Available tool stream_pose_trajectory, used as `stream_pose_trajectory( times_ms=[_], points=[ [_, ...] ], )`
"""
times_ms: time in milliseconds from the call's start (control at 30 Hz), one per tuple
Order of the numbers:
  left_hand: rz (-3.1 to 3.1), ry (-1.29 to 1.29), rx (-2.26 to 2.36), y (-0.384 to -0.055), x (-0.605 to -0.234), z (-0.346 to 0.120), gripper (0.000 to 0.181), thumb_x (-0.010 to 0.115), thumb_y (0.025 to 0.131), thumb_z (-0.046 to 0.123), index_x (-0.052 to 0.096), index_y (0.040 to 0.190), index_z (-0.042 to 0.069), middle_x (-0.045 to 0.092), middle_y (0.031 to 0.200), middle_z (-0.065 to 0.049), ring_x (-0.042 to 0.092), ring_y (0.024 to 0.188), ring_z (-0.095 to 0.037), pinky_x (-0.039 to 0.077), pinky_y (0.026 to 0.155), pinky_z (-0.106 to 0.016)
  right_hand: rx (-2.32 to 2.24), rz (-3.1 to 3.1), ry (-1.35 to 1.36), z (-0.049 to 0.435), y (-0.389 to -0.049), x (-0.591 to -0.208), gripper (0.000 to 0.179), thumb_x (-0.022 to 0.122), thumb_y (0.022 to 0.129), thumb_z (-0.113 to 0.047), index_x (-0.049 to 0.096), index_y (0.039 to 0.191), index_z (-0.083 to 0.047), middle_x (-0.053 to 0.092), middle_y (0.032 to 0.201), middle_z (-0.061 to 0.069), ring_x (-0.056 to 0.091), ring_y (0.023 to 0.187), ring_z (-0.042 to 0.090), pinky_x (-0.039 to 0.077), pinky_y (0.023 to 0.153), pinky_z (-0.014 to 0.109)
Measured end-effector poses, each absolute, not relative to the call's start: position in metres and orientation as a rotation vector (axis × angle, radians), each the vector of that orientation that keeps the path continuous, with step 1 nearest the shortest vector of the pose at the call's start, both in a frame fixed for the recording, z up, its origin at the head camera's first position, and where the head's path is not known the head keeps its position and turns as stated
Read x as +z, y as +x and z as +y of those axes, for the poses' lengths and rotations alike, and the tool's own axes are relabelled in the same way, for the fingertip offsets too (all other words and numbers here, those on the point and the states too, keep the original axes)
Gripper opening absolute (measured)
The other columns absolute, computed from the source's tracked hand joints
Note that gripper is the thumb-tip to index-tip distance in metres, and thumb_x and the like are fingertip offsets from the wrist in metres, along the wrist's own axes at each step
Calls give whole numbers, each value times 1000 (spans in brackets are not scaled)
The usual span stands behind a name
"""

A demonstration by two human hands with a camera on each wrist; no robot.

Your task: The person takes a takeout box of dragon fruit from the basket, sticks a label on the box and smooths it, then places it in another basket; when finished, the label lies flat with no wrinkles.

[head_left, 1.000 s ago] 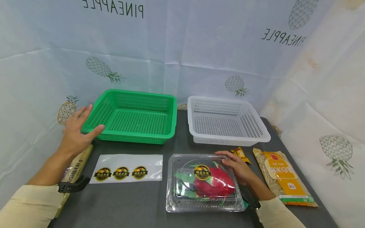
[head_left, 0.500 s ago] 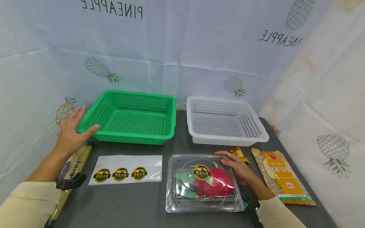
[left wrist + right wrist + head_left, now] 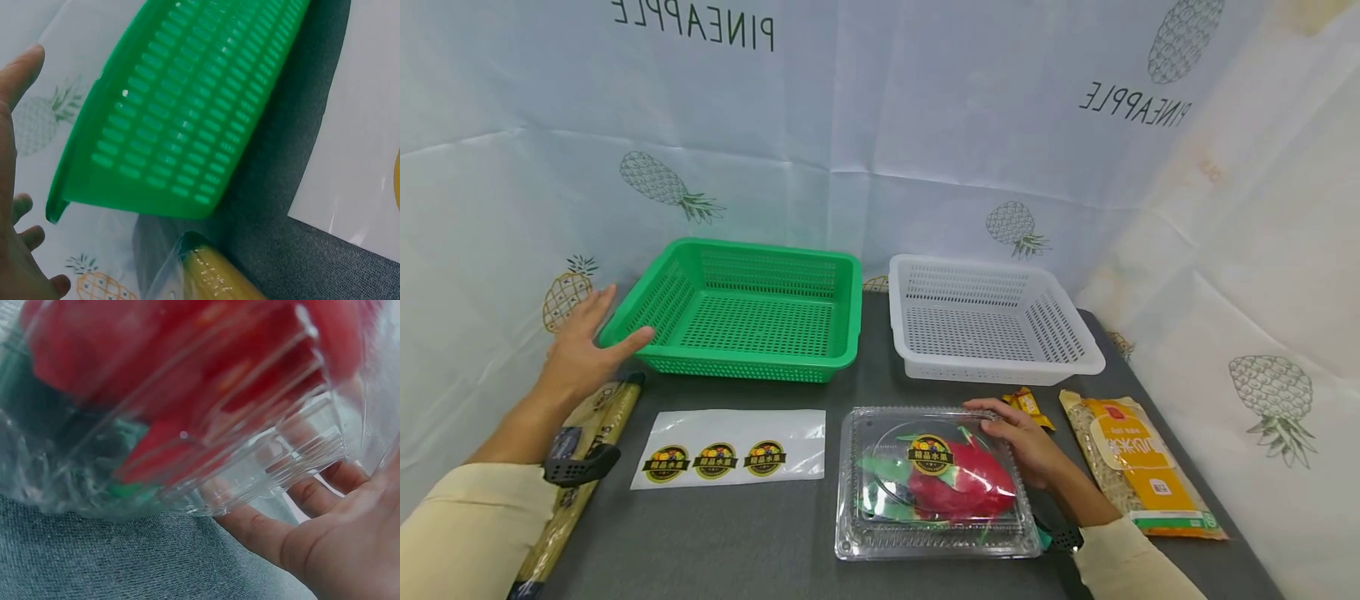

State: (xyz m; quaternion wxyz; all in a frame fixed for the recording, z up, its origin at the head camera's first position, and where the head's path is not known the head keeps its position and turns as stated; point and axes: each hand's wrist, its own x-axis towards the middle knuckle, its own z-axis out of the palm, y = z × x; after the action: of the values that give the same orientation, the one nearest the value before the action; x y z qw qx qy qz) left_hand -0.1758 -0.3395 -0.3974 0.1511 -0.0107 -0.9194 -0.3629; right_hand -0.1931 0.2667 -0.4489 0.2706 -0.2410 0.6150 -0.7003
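My left hand (image 3: 580,358) is raised with fingers spread beside the left end of the green basket (image 3: 842,350). In the left wrist view a gap shows between its fingertips and the basket's rim. Over at the front right, my right hand (image 3: 1033,446) holds the back right corner of a clear plastic clamshell box (image 3: 868,546), its thumb over the lid. The right wrist view shows fingers (image 3: 256,534) against the box's ribbed side, partly seen through the plastic. A red dragon fruit (image 3: 962,492) lies inside, and a round black-and-gold sticker (image 3: 931,454) is on the lid.
A white strip (image 3: 737,425) bears three matching stickers. Under my left forearm lies a long spaghetti packet (image 3: 572,504). Behind the box stands a white basket (image 3: 1000,371). To the right are a small yellow packet (image 3: 1028,406) and a bag with an orange label (image 3: 1138,467).
My left hand has drawn slightly left and down, away from the green basket, with its fingers still spread. The right hand and the clamshell box stay in place.
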Motion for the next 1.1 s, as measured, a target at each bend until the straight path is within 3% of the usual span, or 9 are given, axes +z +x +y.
stream_pose_trajectory(
  times_ms=[333,567,833,1100],
  points=[
    [-2718,-21,-1078,-180,-408,-342,87,57,96,40,1,155,10,-5,157,-25,-5,139,-49,4,98,-74,-1897,1678,-633,266,-191,-448,36,38,104,-7,55,134,-17,56,124,8,61,106,29,51,79,51],
    [-2783,14,-1054,-182,-412,-339,92,55,96,45,1,151,-4,-7,156,-25,-4,137,-53,8,98,-74,-1939,1630,-606,264,-190,-448,36,37,104,-7,56,133,-16,56,125,11,61,105,28,52,80,49],
    [-2772,9,-1075,-183,-415,-338,93,56,96,44,-1,152,-3,-10,157,-23,-8,138,-50,6,98,-74,-1999,1624,-521,262,-185,-446,35,38,104,-6,59,130,-16,55,122,13,63,102,30,52,77,50],
    [-2778,8,-1066,-181,-413,-337,94,56,96,44,-1,151,-4,-10,156,-24,-6,138,-51,7,99,-73,-2132,1692,-393,256,-175,-432,31,42,103,-8,66,121,-18,61,115,7,66,96,27,53,76,46]
  ],
)
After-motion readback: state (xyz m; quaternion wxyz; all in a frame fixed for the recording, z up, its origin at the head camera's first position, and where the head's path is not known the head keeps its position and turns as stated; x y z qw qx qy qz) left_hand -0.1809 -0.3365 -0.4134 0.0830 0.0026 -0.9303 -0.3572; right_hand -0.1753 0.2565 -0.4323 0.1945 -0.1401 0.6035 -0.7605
